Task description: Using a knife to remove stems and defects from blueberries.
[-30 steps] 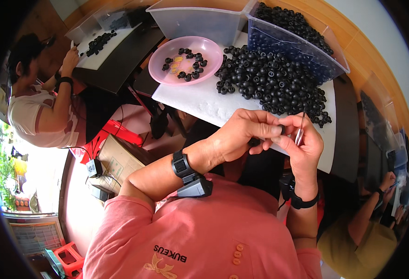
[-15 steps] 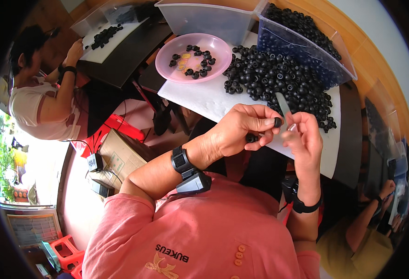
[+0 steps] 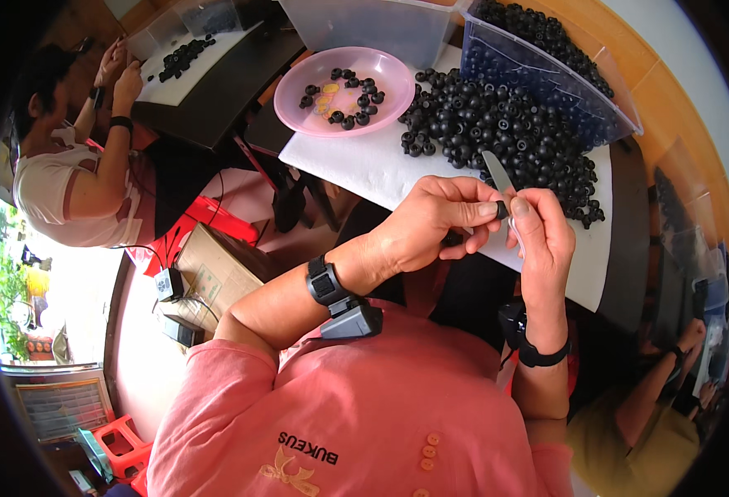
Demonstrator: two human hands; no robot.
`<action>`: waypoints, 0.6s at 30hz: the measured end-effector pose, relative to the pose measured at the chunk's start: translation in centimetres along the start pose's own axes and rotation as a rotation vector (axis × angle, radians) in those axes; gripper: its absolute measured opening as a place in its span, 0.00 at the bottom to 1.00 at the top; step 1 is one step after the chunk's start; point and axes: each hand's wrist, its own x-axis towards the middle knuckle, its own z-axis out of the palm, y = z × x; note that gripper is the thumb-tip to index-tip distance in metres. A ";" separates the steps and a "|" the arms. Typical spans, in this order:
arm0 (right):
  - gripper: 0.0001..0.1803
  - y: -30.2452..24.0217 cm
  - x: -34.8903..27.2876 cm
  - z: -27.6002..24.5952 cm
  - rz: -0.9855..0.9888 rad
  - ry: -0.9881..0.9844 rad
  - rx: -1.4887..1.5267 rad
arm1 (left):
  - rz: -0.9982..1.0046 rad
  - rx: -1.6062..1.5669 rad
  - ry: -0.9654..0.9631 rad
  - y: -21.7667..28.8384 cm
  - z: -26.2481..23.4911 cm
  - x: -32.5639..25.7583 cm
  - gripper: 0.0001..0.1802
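Looking at it now, my left hand (image 3: pixel 430 224) has brought a small black part (image 3: pixel 502 210) up against the blade (image 3: pixel 497 172) my right hand (image 3: pixel 542 236) grips, so trimming looks underway.

The small black part (image 3: pixel 502 210) pinched in the left hand (image 3: pixel 430 228) was mostly covered by fingertips. The knife (image 3: pixel 497 174) handle was hidden inside the right hand (image 3: pixel 542 236). The clear bin (image 3: pixel 546 74) was cut by the upper edge.

blade (image 3: pixel 497 172) now tilted up over the pile, hands (image 3: pixel 430 228) drawn closer together
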 end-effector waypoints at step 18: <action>0.10 -0.3 0.8 -0.3 0.054 -0.053 0.017 | 0.001 0.024 0.053 -0.3 -0.7 0.1 0.09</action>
